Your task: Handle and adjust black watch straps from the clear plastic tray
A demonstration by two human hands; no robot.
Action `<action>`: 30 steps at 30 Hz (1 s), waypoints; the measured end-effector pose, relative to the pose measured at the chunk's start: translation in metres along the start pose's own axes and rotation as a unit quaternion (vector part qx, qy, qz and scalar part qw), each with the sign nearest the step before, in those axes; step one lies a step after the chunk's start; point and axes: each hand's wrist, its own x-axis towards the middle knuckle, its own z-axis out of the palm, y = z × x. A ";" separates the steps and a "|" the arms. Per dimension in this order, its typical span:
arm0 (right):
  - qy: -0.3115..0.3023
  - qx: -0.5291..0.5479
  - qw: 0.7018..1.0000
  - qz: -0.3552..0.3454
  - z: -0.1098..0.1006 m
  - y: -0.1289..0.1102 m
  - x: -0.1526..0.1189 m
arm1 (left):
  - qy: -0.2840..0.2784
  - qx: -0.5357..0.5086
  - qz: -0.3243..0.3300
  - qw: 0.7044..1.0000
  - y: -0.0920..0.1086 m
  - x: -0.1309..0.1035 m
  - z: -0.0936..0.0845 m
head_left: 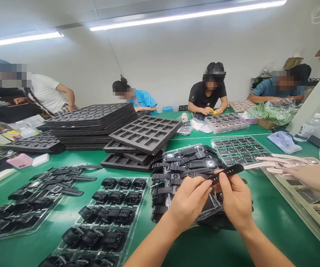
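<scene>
In hands [189, 200] [236, 202], black strap [232, 170] crosswise, rightward

No readable text — bottle label [304, 131] too blurred

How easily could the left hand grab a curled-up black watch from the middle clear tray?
Probably yes: the curled-up black watches lie close by, uncovered. But the left hand pinches a black watch strap, so it might need to let go first.
</scene>
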 end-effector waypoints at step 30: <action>-0.027 0.023 0.999 -0.008 0.000 0.007 -0.002 | -0.013 -0.032 -0.069 0.997 0.000 0.001 -0.004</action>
